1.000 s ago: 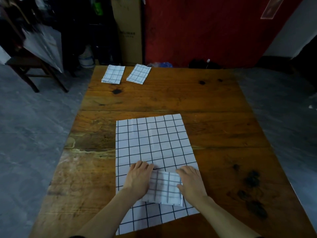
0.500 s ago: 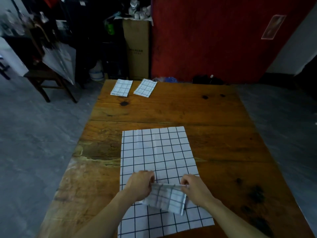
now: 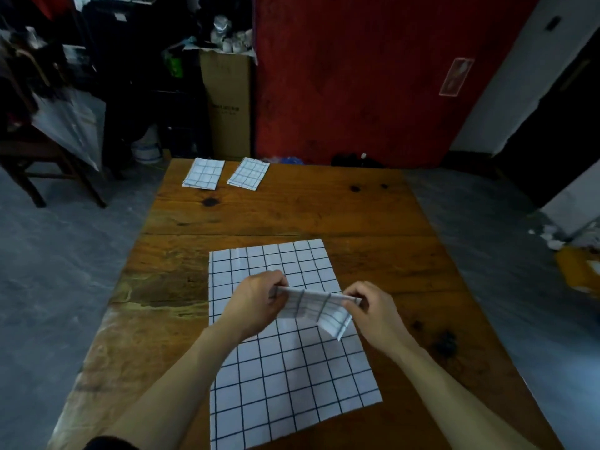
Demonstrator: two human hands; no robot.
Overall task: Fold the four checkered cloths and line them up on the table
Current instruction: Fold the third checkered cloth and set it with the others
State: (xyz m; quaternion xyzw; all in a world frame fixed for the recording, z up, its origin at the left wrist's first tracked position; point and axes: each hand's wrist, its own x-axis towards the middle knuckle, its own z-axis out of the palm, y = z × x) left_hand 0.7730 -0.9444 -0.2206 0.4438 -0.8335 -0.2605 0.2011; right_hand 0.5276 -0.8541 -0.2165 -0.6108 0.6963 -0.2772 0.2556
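A dim, cluttered room with a red wall (image 3: 350, 79) at 12 o'clock and a cardboard box (image 3: 227, 102) toward 11 sits behind the worn wooden table (image 3: 324, 209) I'm working over. Two folded cloths (image 3: 204, 173) (image 3: 248, 173) lie side by side near the table's far edge at 11 o'clock, apart from each other. At centre, I hold the third folded cloth (image 3: 316, 308) lifted above the table: my left hand (image 3: 256, 303) pinches its left end with curled fingers, my right hand (image 3: 373, 308) pinches the right end, and its lower right corner droops. Beneath it, from centre toward 6 o'clock, the fourth cloth (image 3: 289, 368) lies spread flat, unfolded.

This fabric looks thin, light and limp, so I judge the fold will sag or open if gripped at one point only. I'd keep both pinches on the top folded edge, layers trapped together, and carry it level toward the row at 11 o'clock.
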